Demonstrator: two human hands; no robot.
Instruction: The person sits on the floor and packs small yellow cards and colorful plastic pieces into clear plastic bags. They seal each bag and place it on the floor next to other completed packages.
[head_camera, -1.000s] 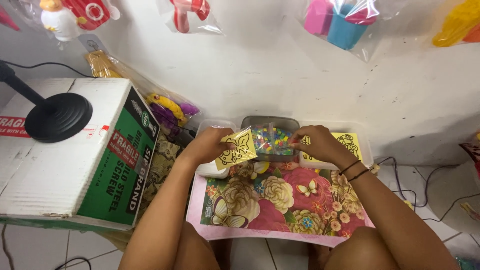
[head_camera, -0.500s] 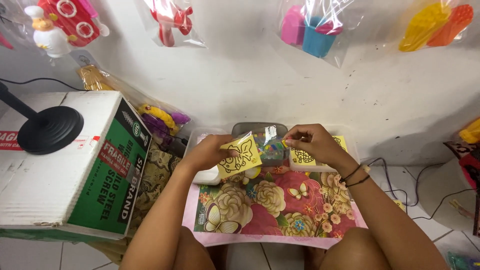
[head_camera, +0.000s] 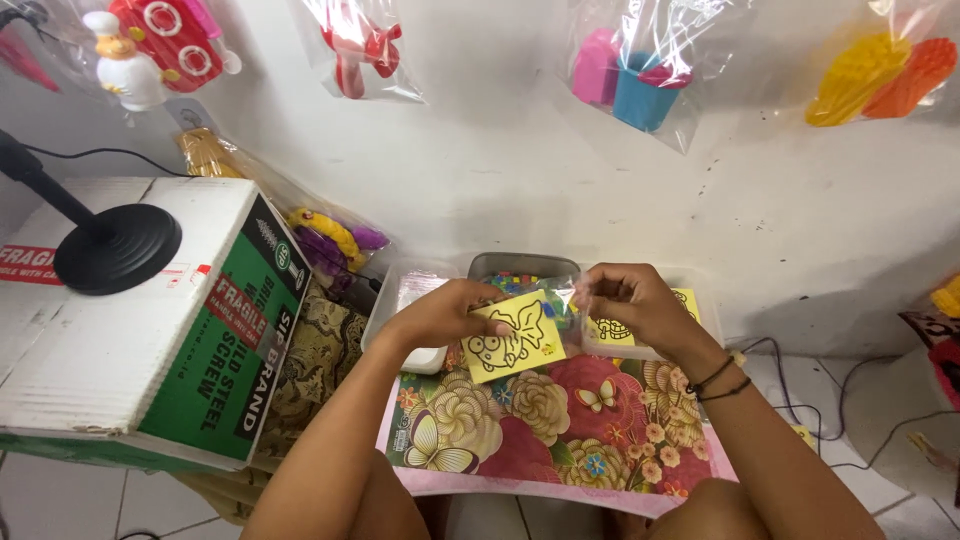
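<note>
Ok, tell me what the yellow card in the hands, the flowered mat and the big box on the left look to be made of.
Yellow card: thin paper or card, matt, flexing slightly in the left hand. Flowered mat: probably plastic sheet or coated fabric, with a faint sheen and a printed pattern. Box: corrugated cardboard, matt, with printed panels and folded edges.

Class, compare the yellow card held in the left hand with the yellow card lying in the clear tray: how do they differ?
The held yellow card is lifted and tilted in the left hand; the tray card lies flat in the clear tray. The held yellow card shows its whole black drawing; the tray card is partly hidden behind the right hand. Both are yellow with black line drawings.
</note>
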